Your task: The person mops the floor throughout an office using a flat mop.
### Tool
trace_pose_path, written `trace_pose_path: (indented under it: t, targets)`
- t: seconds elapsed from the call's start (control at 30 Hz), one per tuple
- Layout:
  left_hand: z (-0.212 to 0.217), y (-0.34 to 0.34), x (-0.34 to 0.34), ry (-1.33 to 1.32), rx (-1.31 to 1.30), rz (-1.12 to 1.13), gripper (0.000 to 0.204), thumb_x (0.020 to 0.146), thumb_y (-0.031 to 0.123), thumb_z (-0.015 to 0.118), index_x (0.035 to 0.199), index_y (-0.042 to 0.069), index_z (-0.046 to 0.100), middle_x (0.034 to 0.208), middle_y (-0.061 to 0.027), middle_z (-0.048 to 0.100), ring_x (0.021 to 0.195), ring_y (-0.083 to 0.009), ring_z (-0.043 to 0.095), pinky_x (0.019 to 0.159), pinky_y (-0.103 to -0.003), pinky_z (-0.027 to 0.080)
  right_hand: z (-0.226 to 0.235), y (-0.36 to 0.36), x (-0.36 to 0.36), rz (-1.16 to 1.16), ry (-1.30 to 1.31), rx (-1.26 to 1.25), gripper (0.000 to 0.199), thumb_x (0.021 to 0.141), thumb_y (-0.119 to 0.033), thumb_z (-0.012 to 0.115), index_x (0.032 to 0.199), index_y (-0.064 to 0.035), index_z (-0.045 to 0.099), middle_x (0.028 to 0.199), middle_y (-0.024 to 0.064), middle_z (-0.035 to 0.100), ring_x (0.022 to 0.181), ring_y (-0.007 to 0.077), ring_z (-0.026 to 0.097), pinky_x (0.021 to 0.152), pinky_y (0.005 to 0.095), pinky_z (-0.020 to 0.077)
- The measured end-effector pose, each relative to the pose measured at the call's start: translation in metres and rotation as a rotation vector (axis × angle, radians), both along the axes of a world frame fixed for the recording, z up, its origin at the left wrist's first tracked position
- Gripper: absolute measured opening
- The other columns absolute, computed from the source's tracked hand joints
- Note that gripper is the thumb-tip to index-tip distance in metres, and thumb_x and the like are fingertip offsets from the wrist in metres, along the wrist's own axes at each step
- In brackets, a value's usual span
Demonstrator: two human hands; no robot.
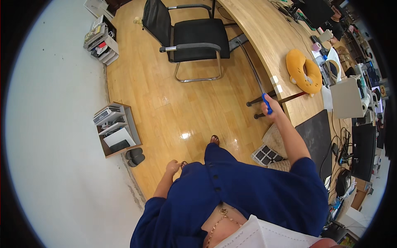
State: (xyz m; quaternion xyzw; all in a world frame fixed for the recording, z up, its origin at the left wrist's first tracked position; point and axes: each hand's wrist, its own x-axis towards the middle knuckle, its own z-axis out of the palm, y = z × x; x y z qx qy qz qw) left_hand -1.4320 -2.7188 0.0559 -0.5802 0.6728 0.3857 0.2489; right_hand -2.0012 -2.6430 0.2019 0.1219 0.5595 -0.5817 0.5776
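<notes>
Evidently, from where I stand, a rack (111,51) at upper left holds stacked papers; below it, an open shelf unit (132,124) contains boxes and a flat white item. The left arm hangs at lower centre, left hand (172,166) lowered; its grip I cannot tell. The right arm extends right of centre, right hand (271,109) clenched around the blue handle (269,110) of a mop (252,66) slanting toward upper centre, beside the desk (264,37).

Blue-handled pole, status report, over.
Right hand closed around blue-handled pole. Left hand lowered, nothing visibly held. Possible obstruction: black chair beside pole's far end.
</notes>
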Motion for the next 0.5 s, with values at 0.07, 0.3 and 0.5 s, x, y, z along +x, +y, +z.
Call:
trace_pose_path:
  t: [0.07, 0.3, 0.5]
  targets:
    - [0.035, 0.012, -0.04, 0.048, 0.143, -0.062, 0.044, 0.076, 0.034, 0.058, 0.106, 0.003, 0.058, 0.101, -0.019, 0.061, 0.093, -0.0315, 0.059, 0.081, -0.037, 0.046, -0.024, -0.026, -0.023, -0.095, 0.003, 0.028, 0.018, 0.088, -0.031, 0.051, 0.105, -0.0259, 0.049, 0.056, 0.0004, 0.045, 0.041, 0.0084, 0.04, 0.032, 0.0196, 0.0313]
    - [0.056, 0.031, -0.039, 0.378, 0.161, 0.037, 0.042, 0.078, 0.034, 0.059, 0.108, 0.004, 0.057, 0.096, -0.0199, 0.062, 0.088, -0.0323, 0.06, 0.077, -0.037, 0.047, -0.038, -0.01, -0.006, -0.134, 0.263, 0.227, 0.029, 0.089, -0.032, 0.05, 0.117, -0.0349, 0.047, 0.056, -0.0013, 0.045, 0.042, 0.0065, 0.041, 0.034, 0.0185, 0.0316]
    - [0.057, 0.044, 0.023, 0.343, -0.04, -0.119, 0.043, 0.077, 0.034, 0.059, 0.108, 0.005, 0.056, 0.094, -0.0212, 0.062, 0.088, -0.0329, 0.06, 0.077, -0.038, 0.048, -0.016, 0.134, 0.075, 0.004, 0.362, 0.367, 0.034, 0.089, -0.038, 0.047, 0.123, -0.0411, 0.044, 0.056, -0.0021, 0.045, 0.04, 0.0064, 0.04, 0.033, 0.0191, 0.0305]
